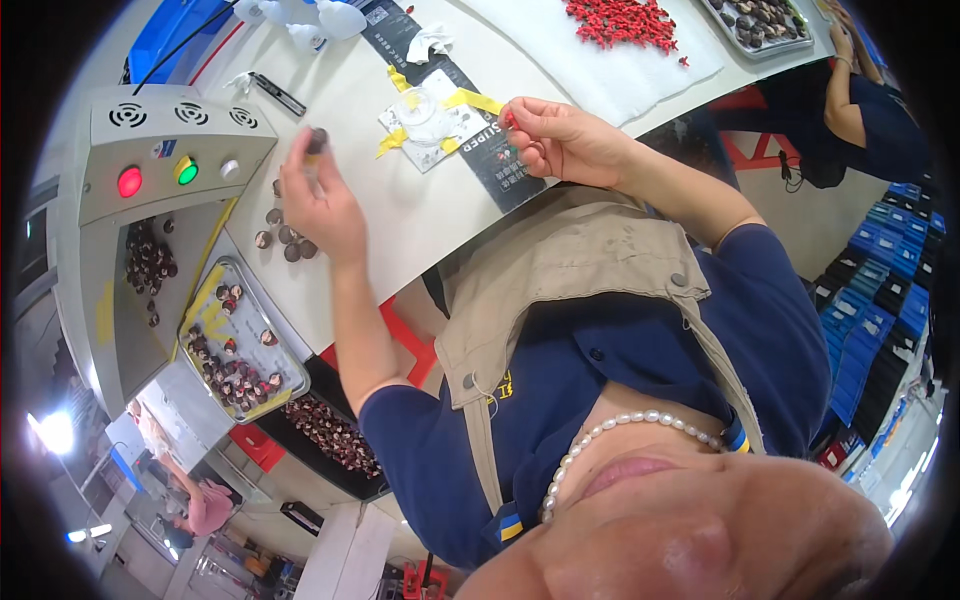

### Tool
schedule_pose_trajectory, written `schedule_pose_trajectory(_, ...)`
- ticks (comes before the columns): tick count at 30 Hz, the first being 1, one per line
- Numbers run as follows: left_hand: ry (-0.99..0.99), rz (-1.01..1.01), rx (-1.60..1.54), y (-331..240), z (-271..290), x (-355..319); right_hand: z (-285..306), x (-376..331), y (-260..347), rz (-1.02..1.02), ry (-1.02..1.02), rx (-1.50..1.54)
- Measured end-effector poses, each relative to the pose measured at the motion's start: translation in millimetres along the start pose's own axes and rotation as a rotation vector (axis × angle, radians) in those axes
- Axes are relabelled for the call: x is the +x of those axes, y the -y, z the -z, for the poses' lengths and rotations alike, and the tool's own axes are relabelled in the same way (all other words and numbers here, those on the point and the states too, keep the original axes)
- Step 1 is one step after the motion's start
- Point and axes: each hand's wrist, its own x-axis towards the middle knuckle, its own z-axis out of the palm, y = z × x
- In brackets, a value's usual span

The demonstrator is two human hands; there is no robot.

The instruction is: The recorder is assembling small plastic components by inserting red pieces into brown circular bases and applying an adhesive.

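My left hand [325, 205] is raised over the left part of the white table. Its fingertips pinch a small dark brown round piece [317, 141]. My right hand [570, 140], over the table's near edge, holds a tiny red piece [508, 119] between thumb and forefinger. Between the hands a clear round dish [425, 112] with whitish stuff sits on a small board, fixed with yellow tape [472, 100]. Several more dark round pieces [290, 235] lie loose below my left hand. A heap of red pieces [625, 22] is on a white foam sheet [660, 85].
At the left stands a grey machine [150, 150] with red and green buttons and dark pieces in its opening. Below it is a metal tray [290, 350] of dark pieces. Another filled tray [760, 45], white bottles [340, 18] and a co-worker's arm [843, 105] are around the table.
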Motion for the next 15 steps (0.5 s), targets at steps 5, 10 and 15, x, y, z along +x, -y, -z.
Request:
schedule_pose_trajectory(5, 0.15, 0.819, -1.371, -58.4, -11.8, -45.2, -8.0, 5.4, 3.0, 0.013, -0.297, -0.216)
schedule_pose_trajectory(10, 0.129, 0.908, -1.594, -56.9, -17.7, -58.1, -8.0, 14.6, 10.3, 0.089, -0.338, -0.365)
schedule_pose_trajectory(15, 0.214, 0.983, -1.811, -51.9, -20.0, -54.3, 2.0, 26.2, 18.2, 0.339, -0.401, -0.828)
